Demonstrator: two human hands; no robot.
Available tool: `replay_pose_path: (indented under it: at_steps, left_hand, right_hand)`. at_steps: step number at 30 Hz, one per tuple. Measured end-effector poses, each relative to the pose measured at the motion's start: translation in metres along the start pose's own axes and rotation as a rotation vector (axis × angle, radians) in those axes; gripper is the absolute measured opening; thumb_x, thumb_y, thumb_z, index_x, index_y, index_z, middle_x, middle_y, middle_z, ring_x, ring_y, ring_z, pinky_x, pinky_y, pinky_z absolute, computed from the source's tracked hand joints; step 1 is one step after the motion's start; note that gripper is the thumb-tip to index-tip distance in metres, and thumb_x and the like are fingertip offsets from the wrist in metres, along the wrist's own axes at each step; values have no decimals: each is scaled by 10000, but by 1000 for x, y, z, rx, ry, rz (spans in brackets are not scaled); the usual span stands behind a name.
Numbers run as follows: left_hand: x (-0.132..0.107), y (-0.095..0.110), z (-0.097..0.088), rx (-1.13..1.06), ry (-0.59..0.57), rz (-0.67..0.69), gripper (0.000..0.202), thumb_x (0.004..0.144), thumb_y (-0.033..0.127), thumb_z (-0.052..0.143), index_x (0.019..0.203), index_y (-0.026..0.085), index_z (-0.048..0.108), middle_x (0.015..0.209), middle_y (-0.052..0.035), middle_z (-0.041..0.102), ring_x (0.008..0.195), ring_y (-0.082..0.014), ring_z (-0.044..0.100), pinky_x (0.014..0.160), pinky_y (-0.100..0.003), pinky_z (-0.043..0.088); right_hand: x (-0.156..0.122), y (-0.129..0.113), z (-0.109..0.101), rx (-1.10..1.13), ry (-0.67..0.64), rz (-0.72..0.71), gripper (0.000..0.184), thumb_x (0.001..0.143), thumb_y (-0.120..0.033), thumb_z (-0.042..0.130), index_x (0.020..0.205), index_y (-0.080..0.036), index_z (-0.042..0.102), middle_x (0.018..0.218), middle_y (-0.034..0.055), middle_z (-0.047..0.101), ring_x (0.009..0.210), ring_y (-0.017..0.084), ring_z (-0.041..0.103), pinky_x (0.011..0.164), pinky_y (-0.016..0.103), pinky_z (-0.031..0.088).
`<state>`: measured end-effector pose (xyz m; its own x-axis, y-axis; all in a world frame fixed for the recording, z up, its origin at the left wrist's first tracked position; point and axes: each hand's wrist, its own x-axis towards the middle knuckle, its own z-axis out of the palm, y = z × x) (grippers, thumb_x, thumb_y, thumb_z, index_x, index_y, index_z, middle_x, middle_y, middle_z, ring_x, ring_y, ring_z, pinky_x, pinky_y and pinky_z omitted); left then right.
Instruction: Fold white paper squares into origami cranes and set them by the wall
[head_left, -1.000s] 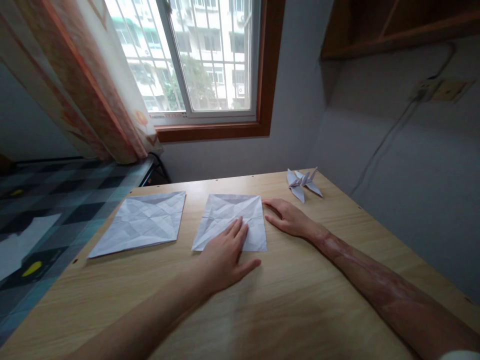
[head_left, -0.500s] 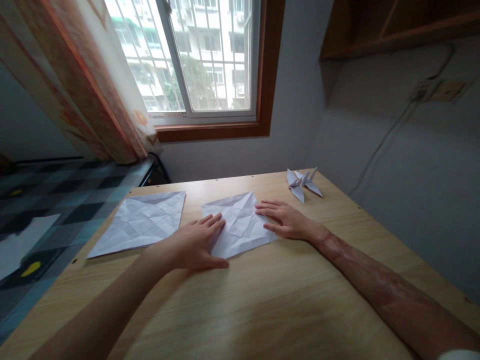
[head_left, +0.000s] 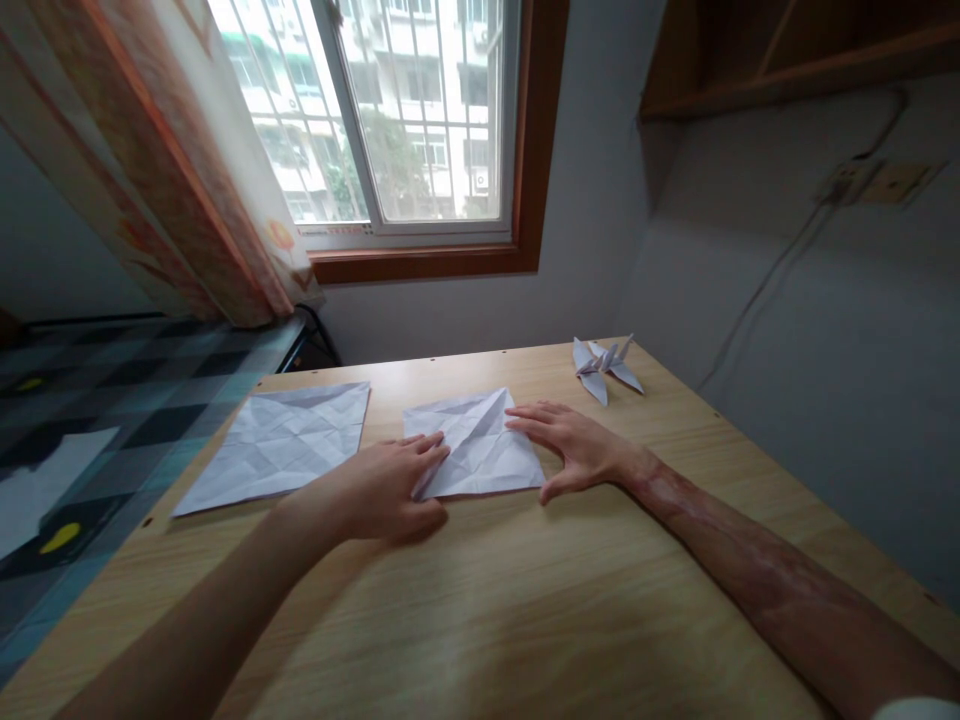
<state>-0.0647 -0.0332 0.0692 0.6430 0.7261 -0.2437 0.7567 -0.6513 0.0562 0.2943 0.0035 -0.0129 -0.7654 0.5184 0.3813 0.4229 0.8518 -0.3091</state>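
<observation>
A creased white paper square (head_left: 480,445) lies on the wooden desk (head_left: 570,600) in front of me, turned slightly askew. My left hand (head_left: 386,488) rests at its left corner, fingers together on the paper's edge and thumb on the desk. My right hand (head_left: 574,445) lies flat with fingers spread on the paper's right side. A second creased paper sheet (head_left: 281,445) lies flat to the left. A folded paper crane (head_left: 604,366) sits at the desk's far right.
The desk stands against a grey wall below a barred window (head_left: 409,110) with a patterned curtain (head_left: 172,170). A bed with a checkered cover (head_left: 90,420) is to the left. A cable runs down the right wall.
The paper square has been rotated and shifted a little. My left hand moved from its lower middle to its left corner; my right hand moved onto its right side.
</observation>
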Motion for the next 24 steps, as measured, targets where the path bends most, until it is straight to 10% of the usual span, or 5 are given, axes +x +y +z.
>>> replay_pose_path:
  at_steps: [6,13,18,24]
  left_hand:
    - [4,-2,4,-35,80,12,768,963,493,604,1665,189,531,1722,-187,489,1530,-422,568,1249,-532,480]
    - [-1,-9,-5,-125,36,45,625,942,403,618,1555,290,655,1678,-87,584,1490,-358,612,1218,-463,488]
    - [-8,-16,-22,-457,6,67,371,1017,516,563,1133,292,834,1104,-32,854,984,-287,763,882,-337,569]
    - [7,-29,-11,-514,100,-80,563,991,652,543,697,197,697,676,-21,688,650,-200,594,635,-286,429]
  right_hand:
    - [3,-12,-2,-7,-22,-18,1025,876,-614,881,1732,-312,406,1731,141,502,1587,361,506,1345,580,335]
    - [4,-6,2,-50,46,-3,419,1051,-220,579,1429,-293,745,1474,78,754,1361,285,706,1206,517,507]
    - [1,-6,2,37,148,118,380,1129,-392,517,975,-226,823,1012,98,844,971,269,786,976,430,602]
    - [-3,-3,9,357,261,343,516,1082,-565,581,737,-207,718,826,47,773,821,242,742,809,371,644]
